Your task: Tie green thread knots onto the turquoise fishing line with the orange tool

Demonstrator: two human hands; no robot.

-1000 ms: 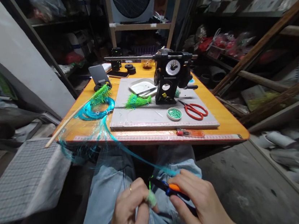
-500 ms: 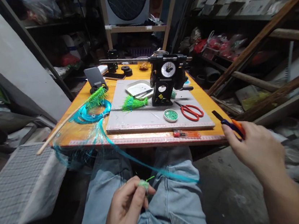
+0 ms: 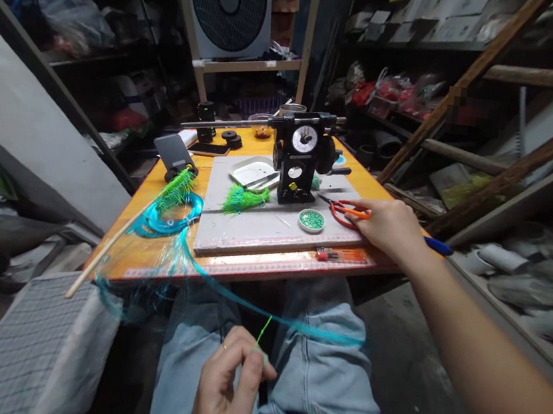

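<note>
My left hand (image 3: 235,380) is closed in a pinch above the jeans-clad lap. It holds a small pale-green piece (image 3: 265,359), from which a bright green strand (image 3: 264,330) sticks up. My right hand (image 3: 388,224) reaches onto the board, its fingers closed at the handles of red-handled scissors (image 3: 339,208). An orange piece (image 3: 356,213) shows at the fingertips. A blue handle (image 3: 438,245) pokes out behind the wrist at the table's right edge. Left of the scissors stands a shallow dish of green beads (image 3: 312,221).
A black hand-cranked winding machine (image 3: 302,160) stands on the grey board (image 3: 253,231). Nearby lie a green-blue bristly bundle (image 3: 246,198), a white tray (image 3: 255,171) and a red lighter (image 3: 328,255). Coiled blue strands (image 3: 173,224) trail over the table edge onto the lap.
My right hand has moved left from beyond the table's right edge, where it held a tool with orange and dark-blue handles, to the scissors. The left hand has turned slightly; its green strand points higher.
</note>
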